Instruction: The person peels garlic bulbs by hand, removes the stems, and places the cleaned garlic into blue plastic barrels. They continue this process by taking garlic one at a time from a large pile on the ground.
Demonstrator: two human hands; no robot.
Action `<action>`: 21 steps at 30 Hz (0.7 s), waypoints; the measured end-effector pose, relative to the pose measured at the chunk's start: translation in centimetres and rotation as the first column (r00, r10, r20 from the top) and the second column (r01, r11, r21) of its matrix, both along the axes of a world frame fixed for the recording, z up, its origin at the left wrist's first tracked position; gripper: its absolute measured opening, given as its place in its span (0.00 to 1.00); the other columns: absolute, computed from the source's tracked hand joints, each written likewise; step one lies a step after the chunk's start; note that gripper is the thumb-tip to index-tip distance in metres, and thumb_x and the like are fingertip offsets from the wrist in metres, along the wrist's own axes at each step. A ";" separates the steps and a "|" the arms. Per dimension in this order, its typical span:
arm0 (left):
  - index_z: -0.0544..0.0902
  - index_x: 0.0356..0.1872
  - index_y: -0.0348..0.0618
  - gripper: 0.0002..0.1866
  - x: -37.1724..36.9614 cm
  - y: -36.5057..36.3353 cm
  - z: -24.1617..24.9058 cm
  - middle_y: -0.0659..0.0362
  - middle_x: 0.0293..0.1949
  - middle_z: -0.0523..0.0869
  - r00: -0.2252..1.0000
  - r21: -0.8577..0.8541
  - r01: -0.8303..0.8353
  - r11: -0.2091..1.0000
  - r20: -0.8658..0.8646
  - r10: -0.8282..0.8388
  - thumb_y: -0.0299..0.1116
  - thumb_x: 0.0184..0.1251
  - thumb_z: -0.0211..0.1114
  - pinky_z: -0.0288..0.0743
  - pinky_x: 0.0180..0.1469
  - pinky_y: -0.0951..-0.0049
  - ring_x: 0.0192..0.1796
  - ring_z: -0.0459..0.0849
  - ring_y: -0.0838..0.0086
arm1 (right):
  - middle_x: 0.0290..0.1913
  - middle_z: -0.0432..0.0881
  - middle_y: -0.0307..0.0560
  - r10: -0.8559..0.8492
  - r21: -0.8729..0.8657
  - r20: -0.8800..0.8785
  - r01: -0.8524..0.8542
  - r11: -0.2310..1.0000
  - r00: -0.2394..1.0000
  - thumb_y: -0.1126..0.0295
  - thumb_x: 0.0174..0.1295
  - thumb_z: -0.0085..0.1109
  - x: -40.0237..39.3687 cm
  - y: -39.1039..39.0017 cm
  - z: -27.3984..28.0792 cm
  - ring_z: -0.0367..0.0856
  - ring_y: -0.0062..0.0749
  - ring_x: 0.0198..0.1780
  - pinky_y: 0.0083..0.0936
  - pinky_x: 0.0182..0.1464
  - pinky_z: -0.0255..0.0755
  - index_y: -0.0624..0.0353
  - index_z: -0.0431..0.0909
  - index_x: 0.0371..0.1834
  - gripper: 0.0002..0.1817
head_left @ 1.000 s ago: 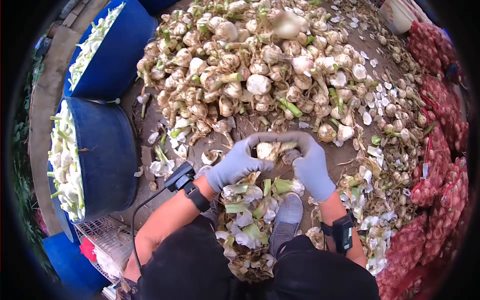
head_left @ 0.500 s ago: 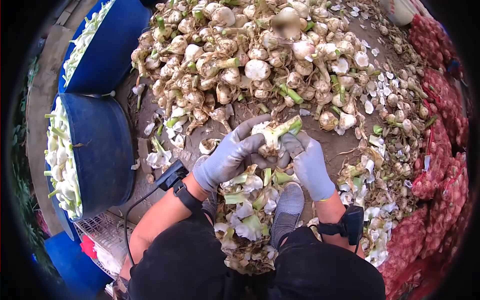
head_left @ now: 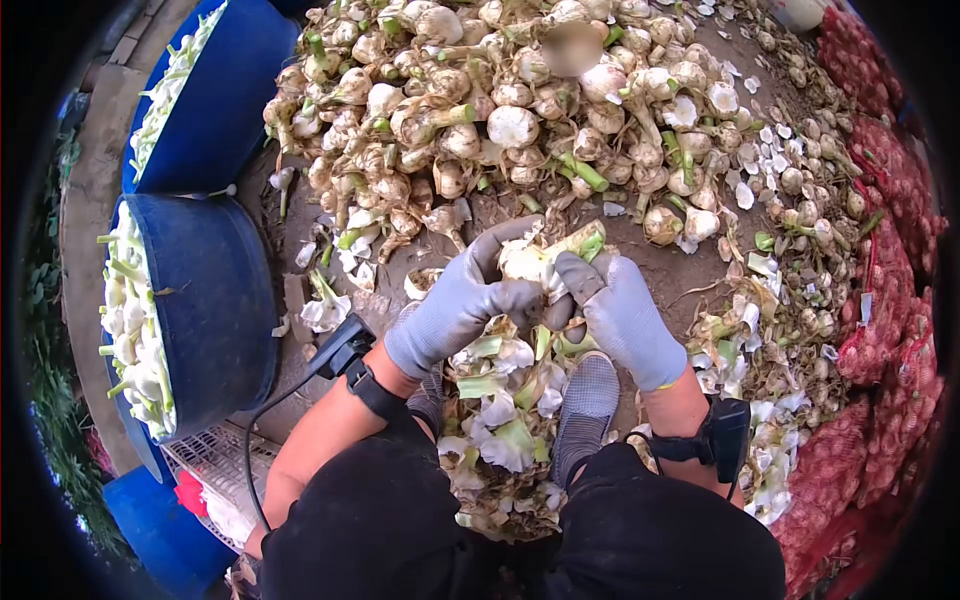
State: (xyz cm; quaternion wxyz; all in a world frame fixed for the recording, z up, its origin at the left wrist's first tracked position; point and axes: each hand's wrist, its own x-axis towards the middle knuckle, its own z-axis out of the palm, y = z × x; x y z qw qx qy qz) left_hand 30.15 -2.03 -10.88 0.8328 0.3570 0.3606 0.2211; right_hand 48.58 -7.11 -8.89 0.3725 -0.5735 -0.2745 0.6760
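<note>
Head view, nearest first: a heap of peelings [head_left: 500, 440] lies between the person's legs. Just beyond it, the gloved left hand [head_left: 455, 305] and gloved right hand [head_left: 625, 315] both close around one garlic bulb [head_left: 530, 262], its green stem end [head_left: 590, 243] poking out to the right. Left stands a blue tub [head_left: 215, 310] of peeled bulbs. Farther off lies the big garlic pile [head_left: 520, 110]; red mesh sacks [head_left: 890, 300] line the right.

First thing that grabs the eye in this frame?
The big heap of pale, dirt-smeared garlic bulbs with green stems filling the top. Below it, at centre, the grey-gloved left hand and right hand hold one bulb together. Two blue tubs of peeled white bulbs stand at the left.
</note>
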 end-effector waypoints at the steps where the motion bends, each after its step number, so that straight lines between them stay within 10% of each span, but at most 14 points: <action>1: 0.61 0.72 0.47 0.34 -0.2 0.0 0.2 0.61 0.39 0.83 1.000 -0.068 0.014 0.998 0.029 -0.012 0.30 0.67 0.65 0.76 0.34 0.80 0.29 0.82 0.78 | 0.19 0.78 0.42 -0.002 0.103 0.170 -0.015 0.995 0.985 0.60 0.71 0.54 -0.3 -0.1 -0.3 0.77 0.27 0.18 0.24 0.22 0.69 0.63 0.79 0.36 0.16; 2: 0.68 0.66 0.42 0.35 0.1 -0.3 0.2 0.58 0.37 0.84 0.996 0.010 -0.037 0.999 -0.076 0.038 0.57 0.67 0.63 0.74 0.28 0.79 0.25 0.80 0.78 | 0.19 0.78 0.45 -0.022 0.202 0.333 -0.048 0.978 0.943 0.61 0.70 0.55 -0.6 -0.1 -0.5 0.78 0.33 0.18 0.29 0.22 0.71 0.65 0.79 0.37 0.15; 3: 0.68 0.66 0.42 0.35 -0.2 -0.5 -0.3 0.58 0.37 0.84 0.996 0.014 -0.040 0.999 -0.079 0.041 0.57 0.67 0.63 0.74 0.28 0.79 0.25 0.80 0.78 | 0.19 0.78 0.45 -0.021 0.206 0.330 -0.050 0.977 0.944 0.61 0.70 0.55 -0.8 -0.2 -0.4 0.78 0.33 0.18 0.29 0.22 0.71 0.65 0.79 0.37 0.15; 5: 0.75 0.58 0.45 0.39 -0.8 -0.5 -0.7 0.59 0.28 0.83 0.999 0.063 0.043 0.997 0.018 -0.044 0.71 0.67 0.47 0.66 0.24 0.82 0.23 0.77 0.81 | 0.21 0.80 0.53 -0.019 0.208 0.922 -0.451 0.868 0.387 0.63 0.66 0.58 -1.3 -0.2 -0.1 0.82 0.44 0.24 0.34 0.29 0.74 0.66 0.80 0.38 0.14; 6: 0.78 0.50 0.47 0.44 -1.2 0.1 -0.8 0.60 0.23 0.82 0.990 -0.032 0.138 0.990 0.009 -0.138 0.79 0.63 0.34 0.59 0.22 0.83 0.20 0.73 0.82 | 0.26 0.82 0.58 -0.068 0.246 0.940 -0.530 0.812 0.333 0.63 0.63 0.61 -1.1 -0.2 -0.7 0.83 0.50 0.32 0.33 0.37 0.76 0.64 0.82 0.40 0.13; 7: 0.78 0.50 0.47 0.44 -1.4 0.0 -0.4 0.60 0.23 0.82 0.991 -0.028 0.133 0.991 0.007 -0.133 0.79 0.63 0.34 0.59 0.22 0.83 0.20 0.73 0.82 | 0.26 0.82 0.58 -0.070 0.250 0.940 -0.533 0.808 0.335 0.63 0.63 0.61 -1.4 0.0 -1.2 0.83 0.50 0.32 0.33 0.37 0.76 0.64 0.82 0.40 0.13; 9: 0.76 0.54 0.47 0.42 -1.5 -0.2 0.0 0.59 0.24 0.83 0.997 -0.026 0.080 0.996 0.023 -0.080 0.77 0.64 0.37 0.65 0.25 0.83 0.21 0.76 0.80 | 0.33 0.86 0.54 -0.308 0.642 0.500 -0.109 0.759 0.809 0.66 0.62 0.63 -1.8 0.5 -1.8 0.85 0.41 0.35 0.28 0.43 0.76 0.63 0.83 0.41 0.11; 10: 0.72 0.58 0.46 0.32 -1.1 0.2 0.1 0.57 0.26 0.84 0.994 -0.162 0.075 0.984 0.087 -0.061 0.64 0.71 0.51 0.73 0.31 0.83 0.25 0.80 0.78 | 0.33 0.86 0.54 -0.307 0.643 0.498 -0.108 0.758 0.811 0.66 0.62 0.63 -1.5 0.3 -1.3 0.85 0.41 0.35 0.28 0.43 0.76 0.63 0.83 0.41 0.11; 12: 0.68 0.62 0.41 0.28 -0.4 -0.4 1.9 0.58 0.45 0.83 0.992 0.149 0.053 0.987 -0.120 -0.035 0.33 0.63 0.69 0.79 0.43 0.79 0.44 0.82 0.79 | 0.40 0.86 0.43 0.049 0.273 0.215 -0.108 0.956 0.975 0.75 0.62 0.62 -1.2 0.5 0.0 0.81 0.22 0.42 0.21 0.45 0.74 0.65 0.82 0.44 0.09; 14: 0.72 0.61 0.39 0.26 -0.9 -0.5 -0.1 0.60 0.49 0.82 0.920 0.432 0.136 0.891 -0.389 0.048 0.39 0.66 0.68 0.76 0.53 0.74 0.49 0.78 0.79 | 0.39 0.86 0.41 -0.086 0.174 0.108 0.066 0.983 0.991 0.77 0.62 0.59 -1.9 0.6 -1.8 0.81 0.21 0.39 0.22 0.43 0.75 0.66 0.82 0.44 0.09; 18: 0.74 0.60 0.39 0.23 -1.8 0.7 -1.8 0.56 0.46 0.83 0.927 0.480 0.027 0.877 -0.340 0.158 0.45 0.73 0.59 0.74 0.53 0.72 0.48 0.79 0.75 | 0.38 0.86 0.43 0.019 0.030 0.160 -0.024 0.999 0.987 0.83 0.63 0.51 -1.7 -0.2 -1.8 0.81 0.21 0.36 0.20 0.38 0.74 0.67 0.81 0.47 0.12; 19: 0.72 0.63 0.38 0.25 -1.9 1.5 -2.5 0.54 0.51 0.83 0.892 0.462 0.030 0.886 -0.412 0.185 0.43 0.73 0.60 0.74 0.57 0.70 0.54 0.80 0.72 | 0.38 0.85 0.43 -0.094 0.000 -0.155 0.096 0.995 0.983 0.85 0.62 0.50 -2.4 -1.1 -1.2 0.80 0.21 0.36 0.20 0.39 0.74 0.67 0.81 0.47 0.13; 21: 0.73 0.63 0.38 0.26 -1.4 1.7 -1.3 0.50 0.53 0.82 0.887 0.410 -0.069 0.909 -0.393 0.245 0.44 0.71 0.62 0.74 0.57 0.68 0.56 0.80 0.67 | 0.40 0.85 0.44 0.192 0.226 0.105 -0.212 0.951 0.976 0.85 0.62 0.51 -2.9 -2.6 -0.6 0.81 0.22 0.38 0.21 0.41 0.75 0.68 0.80 0.47 0.13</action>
